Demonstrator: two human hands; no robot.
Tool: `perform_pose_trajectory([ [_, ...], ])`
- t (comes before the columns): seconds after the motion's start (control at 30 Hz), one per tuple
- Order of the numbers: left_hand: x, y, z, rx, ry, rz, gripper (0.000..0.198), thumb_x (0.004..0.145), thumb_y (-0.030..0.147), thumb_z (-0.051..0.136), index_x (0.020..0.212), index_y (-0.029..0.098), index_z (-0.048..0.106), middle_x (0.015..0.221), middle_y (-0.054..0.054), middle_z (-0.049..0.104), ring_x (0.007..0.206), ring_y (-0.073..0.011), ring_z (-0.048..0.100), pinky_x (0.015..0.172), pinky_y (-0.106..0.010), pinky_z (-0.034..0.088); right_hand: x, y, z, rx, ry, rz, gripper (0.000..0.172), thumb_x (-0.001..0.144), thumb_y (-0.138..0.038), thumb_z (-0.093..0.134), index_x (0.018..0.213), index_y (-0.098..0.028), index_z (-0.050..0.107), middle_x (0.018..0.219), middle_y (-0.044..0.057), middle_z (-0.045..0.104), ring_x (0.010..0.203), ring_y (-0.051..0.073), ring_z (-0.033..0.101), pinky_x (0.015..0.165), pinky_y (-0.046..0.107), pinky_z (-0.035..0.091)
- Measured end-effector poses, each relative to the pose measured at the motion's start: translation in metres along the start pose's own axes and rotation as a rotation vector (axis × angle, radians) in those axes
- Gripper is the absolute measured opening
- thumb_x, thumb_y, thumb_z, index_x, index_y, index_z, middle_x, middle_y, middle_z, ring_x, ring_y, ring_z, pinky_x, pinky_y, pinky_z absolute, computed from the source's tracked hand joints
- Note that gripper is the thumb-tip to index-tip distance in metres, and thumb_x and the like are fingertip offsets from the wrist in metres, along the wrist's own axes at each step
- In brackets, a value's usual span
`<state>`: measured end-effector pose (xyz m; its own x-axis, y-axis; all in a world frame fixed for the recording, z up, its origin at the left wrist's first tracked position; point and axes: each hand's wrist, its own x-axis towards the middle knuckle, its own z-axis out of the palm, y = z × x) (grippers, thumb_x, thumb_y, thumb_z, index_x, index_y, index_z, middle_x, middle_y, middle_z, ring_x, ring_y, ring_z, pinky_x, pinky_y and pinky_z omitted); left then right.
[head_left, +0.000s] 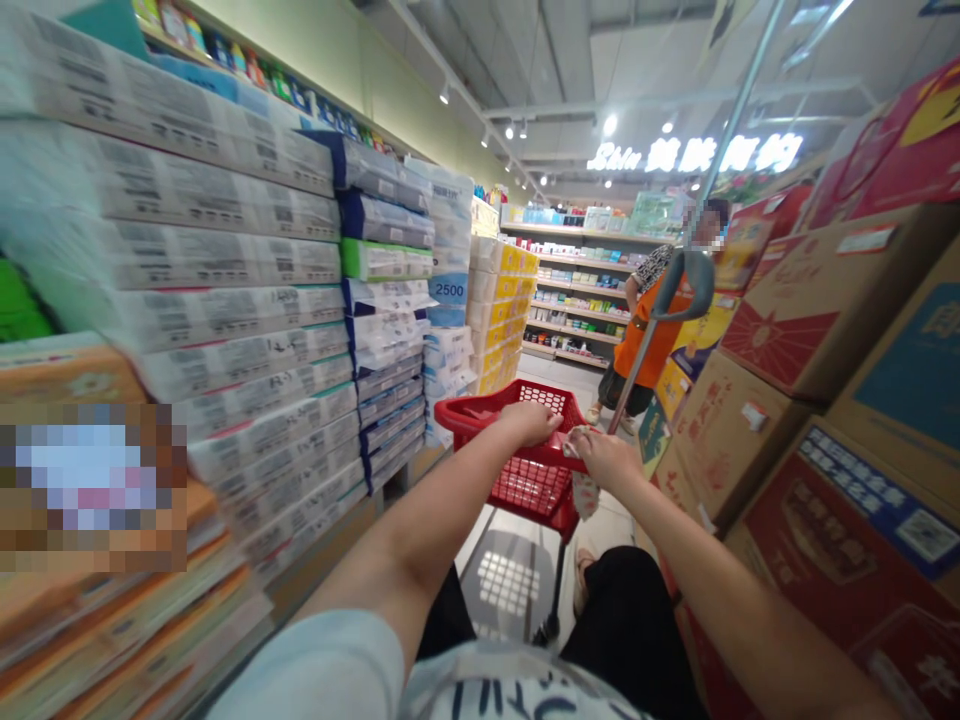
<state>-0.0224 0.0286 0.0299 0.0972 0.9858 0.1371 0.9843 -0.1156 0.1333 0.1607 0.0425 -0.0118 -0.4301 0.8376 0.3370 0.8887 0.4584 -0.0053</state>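
A red shopping cart (529,487) with a mesh basket stands in front of my body, in the middle of the head view. My left hand (531,423) is closed over the cart's handle bar, its fingertips partly hidden. Farther right on the same bar, my right hand (606,458) grips the handle. A pale, patterned piece of cloth or soft wrapping (585,495) hangs down beneath the right fingers. Its exact kind is not clear. Little of the basket's inside shows past my left arm.
Tall stacks of wrapped tissue packs (240,240) line the left side. Cardboard cartons (739,430) are piled close on the right. A person in an orange vest (660,325) stands ahead on the right, behind a slanted metal pole (637,375). Stocked shelves (574,285) stand at the back.
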Motion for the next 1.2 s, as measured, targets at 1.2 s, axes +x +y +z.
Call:
perform_pose_trajectory([
  [1.2, 0.010, -0.007, 0.010, -0.032, 0.020, -0.062, 0.041, 0.084, 0.051, 0.038, 0.103, 0.028, 0.067, 0.112, -0.008, 0.065, 0.102, -0.0264, 0.059, 0.087, -0.037, 0.044, -0.014, 0.004, 0.019, 0.090, 0.204, -0.155, 0.038, 0.093, -0.035, 0.030, 0.090, -0.016, 0.063, 0.084, 0.010, 0.065, 0.081, 0.020, 0.058, 0.076, 0.031, 0.040],
])
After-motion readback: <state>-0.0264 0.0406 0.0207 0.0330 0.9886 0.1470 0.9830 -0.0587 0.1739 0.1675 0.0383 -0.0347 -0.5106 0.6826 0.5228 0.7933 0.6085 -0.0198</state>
